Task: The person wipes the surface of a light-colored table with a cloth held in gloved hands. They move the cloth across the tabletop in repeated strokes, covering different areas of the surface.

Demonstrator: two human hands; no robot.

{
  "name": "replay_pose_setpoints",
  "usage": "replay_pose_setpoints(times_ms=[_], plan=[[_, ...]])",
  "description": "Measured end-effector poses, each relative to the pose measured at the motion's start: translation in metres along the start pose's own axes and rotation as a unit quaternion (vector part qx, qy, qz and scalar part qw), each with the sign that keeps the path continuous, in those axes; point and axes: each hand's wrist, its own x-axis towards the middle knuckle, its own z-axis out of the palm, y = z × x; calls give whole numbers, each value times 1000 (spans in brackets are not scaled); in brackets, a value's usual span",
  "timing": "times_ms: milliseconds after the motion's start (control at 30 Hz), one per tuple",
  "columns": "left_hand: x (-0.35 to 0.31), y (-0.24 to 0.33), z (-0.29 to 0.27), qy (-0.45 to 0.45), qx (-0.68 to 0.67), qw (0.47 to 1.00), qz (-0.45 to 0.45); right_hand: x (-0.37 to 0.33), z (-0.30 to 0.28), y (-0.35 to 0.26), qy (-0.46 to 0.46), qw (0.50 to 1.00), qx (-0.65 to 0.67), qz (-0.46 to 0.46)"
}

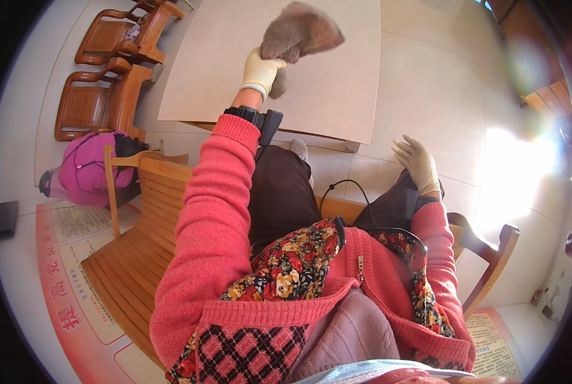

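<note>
Over the pale bench (337, 89), the gloved left hand (263, 69) grasps a grey-brown cloth (304, 33) slanting away rightward, while the gloved right hand (417, 165), empty and loosely spread, hangs farther off near the right knee.

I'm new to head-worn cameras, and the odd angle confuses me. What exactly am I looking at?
No robot here: these are a person's own two hands, in pale gloves. The single picture comes from a fisheye camera on the person's head, looking down, so straight edges bend; picture left is the person's left. The left hand grips a grey-brown cloth over a pale table; how much of it touches the top is hard to tell. The right hand is open near the right leg, with nothing visible in it.
</note>
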Motion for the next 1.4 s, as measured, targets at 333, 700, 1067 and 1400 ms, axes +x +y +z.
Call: replay_pose_setpoints(times_ms=[333,700,1067,1400], plan=[[-12,-39,-5,6,257,965,-58,6,-9,7,-31,999,-8,-16],[10,-52,-27,182,68,981,-12,8,-13,9,-31,999,23,-5],[-36,-37,9,-32,410,890,197,4,-18,9,-49,998,-14,-37],[-38,-32,59,-63,508,856,76,9,-22,11,-75,996,-19,-37]])
